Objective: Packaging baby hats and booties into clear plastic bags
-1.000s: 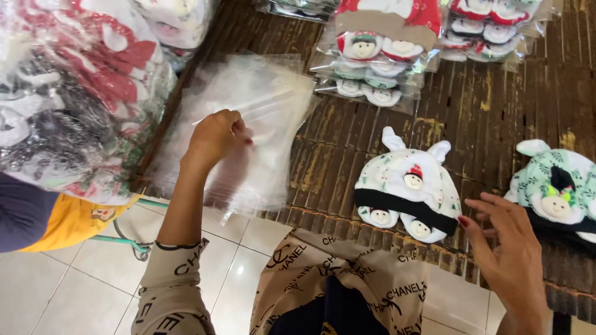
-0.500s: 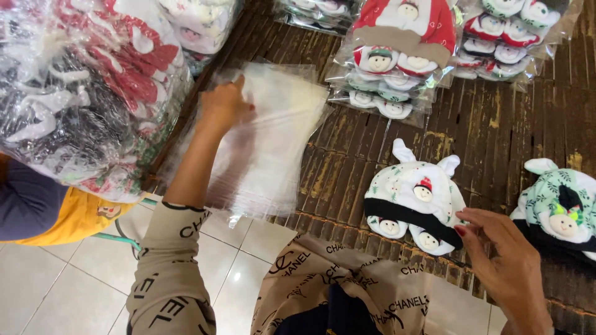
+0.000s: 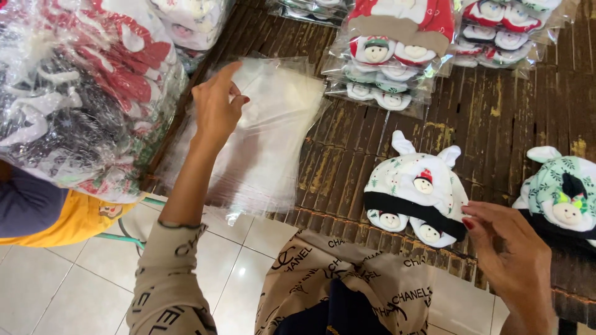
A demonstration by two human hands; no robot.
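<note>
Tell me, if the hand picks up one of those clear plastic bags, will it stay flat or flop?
It will probably flop: the clear plastic bags look thin and see-through. They seem very light, too. They look glossy, so the top one may slide off the stack as the left hand lifts it.

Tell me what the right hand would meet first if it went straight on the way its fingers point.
The right hand points up and left across the slatted bench. Its fingers would most likely meet the white baby hat with the black band first; they sit at its edge, and contact is unclear.

Head camera looks down, close.
</note>
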